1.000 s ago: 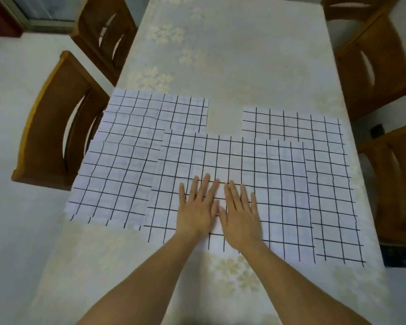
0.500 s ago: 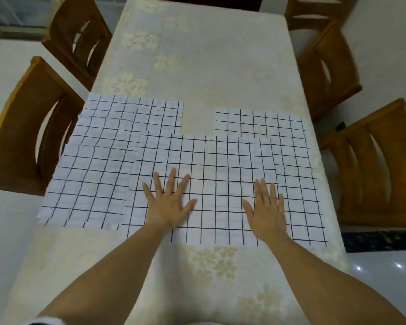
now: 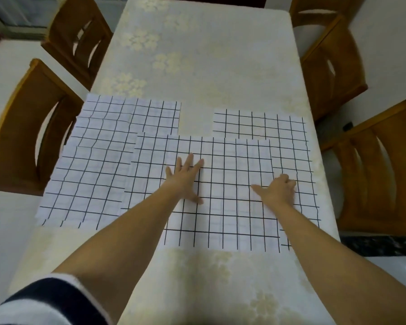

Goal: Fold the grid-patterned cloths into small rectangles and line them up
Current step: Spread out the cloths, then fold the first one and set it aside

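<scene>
Pressing down on the middle cloth point(image 3: 223, 195), both bare hands rest on it; the left hand point(image 3: 185, 179) lies flat, fingers spread and pointing to 12 o'clock, near the cloth's centre; the right hand point(image 3: 277, 190) sits at 3 o'clock from the left, thumb stretched toward 9 o'clock, fingers curled at the cloth's right edge; whether they pinch that edge cannot be told.

The middle cloth is white with a black grid; it lies open and flat, directly under the hands, its long axis running from 9 to 3 o'clock across the table point(image 3: 209, 55). The right hand is nearer the right edge, so a fold would likely carry that edge toward 9 o'clock while the left hand pins the centre; this is a judgement only.

Outward from the hands, two more grid cloths lie unfolded; the left cloth point(image 3: 92, 160) spreads at 9 to 10 o'clock, its left side hanging past the table edge, its right side tucked under the middle cloth; the right cloth point(image 3: 291, 137) shows at 1 to 3 o'clock, also partly under the middle cloth. None is yet a small rectangle; no line is begun.

The table wears a pale flowered covering; wooden chairs stand at 9, 11, 1 and 3 o'clock. There are no containers in view.
</scene>
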`<state>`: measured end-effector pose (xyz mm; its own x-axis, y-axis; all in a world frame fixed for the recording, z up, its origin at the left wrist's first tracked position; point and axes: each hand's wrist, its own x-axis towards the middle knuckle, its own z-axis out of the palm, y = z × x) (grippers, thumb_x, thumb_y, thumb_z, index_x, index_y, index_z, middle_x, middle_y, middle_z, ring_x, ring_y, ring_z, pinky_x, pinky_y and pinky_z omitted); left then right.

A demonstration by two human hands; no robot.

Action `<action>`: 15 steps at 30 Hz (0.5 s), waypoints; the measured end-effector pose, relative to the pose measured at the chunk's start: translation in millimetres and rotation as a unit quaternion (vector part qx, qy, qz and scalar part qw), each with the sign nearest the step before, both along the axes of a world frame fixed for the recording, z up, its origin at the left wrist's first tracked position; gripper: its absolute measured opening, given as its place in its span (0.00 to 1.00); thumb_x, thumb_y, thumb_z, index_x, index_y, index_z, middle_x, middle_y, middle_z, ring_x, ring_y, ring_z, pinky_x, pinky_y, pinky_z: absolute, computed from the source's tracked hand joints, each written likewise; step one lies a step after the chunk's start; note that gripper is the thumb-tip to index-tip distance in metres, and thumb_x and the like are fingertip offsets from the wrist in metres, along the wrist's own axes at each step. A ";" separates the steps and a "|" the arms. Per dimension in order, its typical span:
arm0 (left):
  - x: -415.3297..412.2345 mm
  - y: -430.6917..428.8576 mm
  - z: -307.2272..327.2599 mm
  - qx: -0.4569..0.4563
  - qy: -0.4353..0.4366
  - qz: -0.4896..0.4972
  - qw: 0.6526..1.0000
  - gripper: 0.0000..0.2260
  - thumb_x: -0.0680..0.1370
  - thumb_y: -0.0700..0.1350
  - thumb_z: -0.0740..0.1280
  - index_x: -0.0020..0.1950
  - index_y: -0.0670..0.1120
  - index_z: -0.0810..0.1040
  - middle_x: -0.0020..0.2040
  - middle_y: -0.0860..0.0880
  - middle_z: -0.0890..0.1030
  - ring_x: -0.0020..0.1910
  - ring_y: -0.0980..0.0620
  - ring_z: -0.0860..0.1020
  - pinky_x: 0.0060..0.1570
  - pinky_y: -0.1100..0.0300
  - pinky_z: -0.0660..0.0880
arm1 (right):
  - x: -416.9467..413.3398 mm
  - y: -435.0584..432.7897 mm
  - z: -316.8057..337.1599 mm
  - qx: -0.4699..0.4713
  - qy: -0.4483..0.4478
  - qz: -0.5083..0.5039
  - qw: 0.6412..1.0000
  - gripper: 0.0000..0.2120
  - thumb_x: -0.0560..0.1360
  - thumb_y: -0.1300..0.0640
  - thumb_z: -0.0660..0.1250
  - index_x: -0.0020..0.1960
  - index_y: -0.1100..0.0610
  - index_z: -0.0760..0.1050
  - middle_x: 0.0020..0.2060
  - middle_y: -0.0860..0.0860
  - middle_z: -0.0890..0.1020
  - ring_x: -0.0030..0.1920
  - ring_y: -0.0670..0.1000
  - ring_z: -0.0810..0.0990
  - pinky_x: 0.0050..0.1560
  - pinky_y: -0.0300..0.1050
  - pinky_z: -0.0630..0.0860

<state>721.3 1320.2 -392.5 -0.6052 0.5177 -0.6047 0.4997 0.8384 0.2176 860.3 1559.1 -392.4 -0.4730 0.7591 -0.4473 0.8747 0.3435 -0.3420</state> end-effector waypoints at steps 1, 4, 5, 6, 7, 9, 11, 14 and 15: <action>-1.0 0.8 0.2 -0.008 -0.004 0.000 1.000 0.62 0.65 0.63 0.79 0.81 0.58 0.34 0.80 0.50 0.29 0.79 0.38 0.33 0.74 0.29 0.42 | -1.5 5.7 1.2 -0.039 0.006 -0.021 0.999 0.46 0.70 0.41 0.76 0.73 0.64 0.57 0.69 0.62 0.68 0.64 0.64 0.73 0.55 0.54 0.76; -2.8 5.0 2.8 -0.026 -0.017 0.006 0.999 0.65 0.64 0.63 0.80 0.80 0.56 0.30 0.79 0.50 0.27 0.78 0.38 0.32 0.74 0.29 0.42 | -1.0 19.4 6.2 -0.117 0.038 -0.041 0.992 0.38 0.76 0.44 0.71 0.75 0.65 0.61 0.70 0.61 0.71 0.67 0.62 0.73 0.58 0.50 0.72; -3.1 6.5 3.6 -0.035 -0.020 0.008 0.999 0.66 0.64 0.63 0.80 0.79 0.55 0.29 0.78 0.50 0.26 0.78 0.38 0.31 0.74 0.29 0.41 | 1.6 20.6 9.3 -0.138 0.055 -0.040 0.988 0.36 0.78 0.45 0.68 0.76 0.65 0.62 0.71 0.61 0.71 0.69 0.61 0.72 0.61 0.49 0.71; -3.1 7.2 4.3 -0.046 -0.021 0.009 0.999 0.67 0.63 0.63 0.81 0.79 0.54 0.28 0.78 0.50 0.25 0.78 0.38 0.31 0.74 0.29 0.41 | 4.7 20.5 10.5 -0.162 0.067 -0.036 0.984 0.34 0.79 0.45 0.66 0.76 0.65 0.61 0.72 0.60 0.70 0.70 0.61 0.70 0.64 0.49 0.70; -3.1 8.0 4.9 -0.059 -0.023 0.008 0.998 0.69 0.62 0.63 0.81 0.78 0.54 0.26 0.77 0.50 0.24 0.77 0.38 0.30 0.73 0.29 0.41 | 9.0 18.3 10.5 -0.177 0.078 -0.022 0.981 0.34 0.80 0.44 0.65 0.77 0.64 0.61 0.73 0.60 0.69 0.71 0.60 0.69 0.68 0.50 0.68; -3.6 12.8 3.4 -0.075 -0.029 0.012 0.997 0.72 0.60 0.63 0.82 0.76 0.55 0.23 0.75 0.50 0.21 0.76 0.37 0.28 0.72 0.28 0.40 | 19.0 15.7 10.8 -0.161 0.081 0.016 0.984 0.32 0.81 0.44 0.62 0.76 0.63 0.62 0.73 0.58 0.70 0.72 0.60 0.68 0.71 0.51 0.67; -2.8 19.6 4.7 -0.085 -0.034 0.022 0.996 0.73 0.58 0.63 0.83 0.75 0.55 0.22 0.73 0.50 0.19 0.75 0.36 0.27 0.72 0.27 0.40 | 26.3 16.1 13.6 -0.116 0.102 0.043 0.987 0.20 0.83 0.47 0.59 0.62 0.63 0.76 0.58 0.55 0.80 0.62 0.61 0.77 0.57 0.50 0.75; 0.8 27.0 12.7 -0.110 -0.040 0.034 0.993 0.74 0.58 0.62 0.83 0.73 0.54 0.20 0.72 0.49 0.18 0.75 0.34 0.26 0.71 0.25 0.41 | 25.1 14.7 23.0 -0.076 0.148 0.052 0.985 0.21 0.84 0.50 0.56 0.35 0.58 0.68 0.31 0.54 0.74 0.36 0.57 0.74 0.31 0.43 0.65; 2.2 28.2 14.7 -0.118 -0.042 0.035 0.992 0.74 0.58 0.62 0.83 0.73 0.54 0.20 0.72 0.49 0.18 0.75 0.34 0.26 0.71 0.25 0.42 | 24.2 12.7 27.1 -0.063 0.156 0.062 0.984 0.22 0.84 0.51 0.56 0.34 0.58 0.67 0.29 0.54 0.73 0.33 0.55 0.72 0.30 0.44 0.64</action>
<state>723.5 1348.5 -377.9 -0.5774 0.3143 -0.7536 0.4274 0.9027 0.0491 884.6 1571.8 -365.3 -0.6876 0.6348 -0.3525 0.6743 0.3782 -0.6343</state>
